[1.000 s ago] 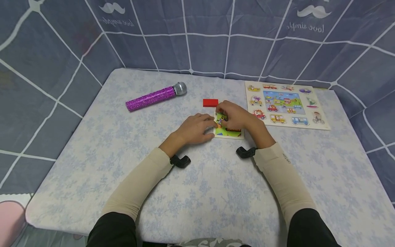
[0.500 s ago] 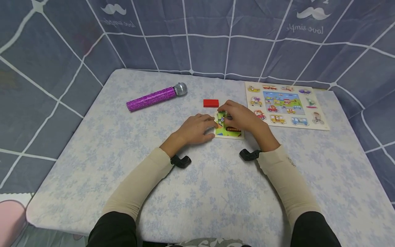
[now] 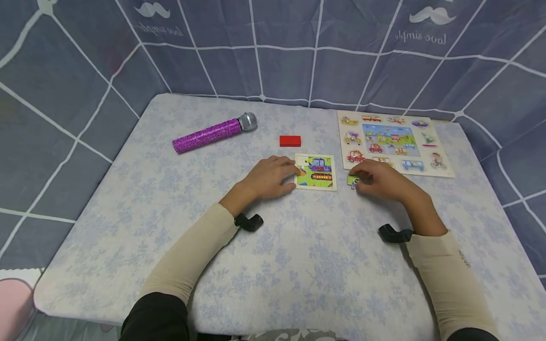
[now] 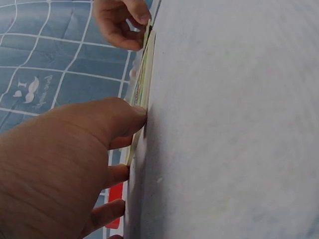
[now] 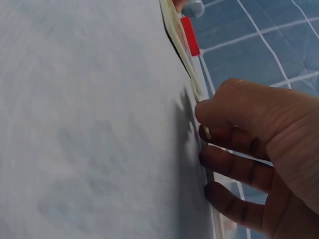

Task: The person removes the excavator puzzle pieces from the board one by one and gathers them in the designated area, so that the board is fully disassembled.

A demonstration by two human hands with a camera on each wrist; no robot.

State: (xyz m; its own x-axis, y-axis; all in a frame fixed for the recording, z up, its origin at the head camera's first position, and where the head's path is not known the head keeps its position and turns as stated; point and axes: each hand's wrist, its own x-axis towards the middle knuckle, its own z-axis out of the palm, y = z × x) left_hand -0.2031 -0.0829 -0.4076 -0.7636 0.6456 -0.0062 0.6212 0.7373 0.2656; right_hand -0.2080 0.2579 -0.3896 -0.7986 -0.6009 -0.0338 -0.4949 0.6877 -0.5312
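A small square jigsaw puzzle [image 3: 322, 185] with a blue and orange digger on a green ground lies flat at mid-table. My left hand [image 3: 268, 179] holds its left side, with the index fingertip over the picture and the thumb [image 4: 132, 117] at the near edge. Just right of the puzzle, my right hand [image 3: 379, 180] pinches a small green jigsaw piece [image 3: 351, 180] between thumb and fingers, low over the tabletop. Fingers cover much of that piece. In the left wrist view the right hand [image 4: 119, 22] appears past the puzzle's far end.
Behind the puzzle lies a red block [image 3: 290, 141]. A glittery purple microphone [image 3: 209, 136] lies at the back left. A wooden vehicle puzzle board [image 3: 441, 171] lies at the back right, close to my right hand. A grid-patterned curtain [image 3: 286, 71] borders the table.
My right hand has moved right, off the puzzle and toward the vehicle board, with a green piece in its fingers. The digger picture is uncovered. My left hand has stayed put.
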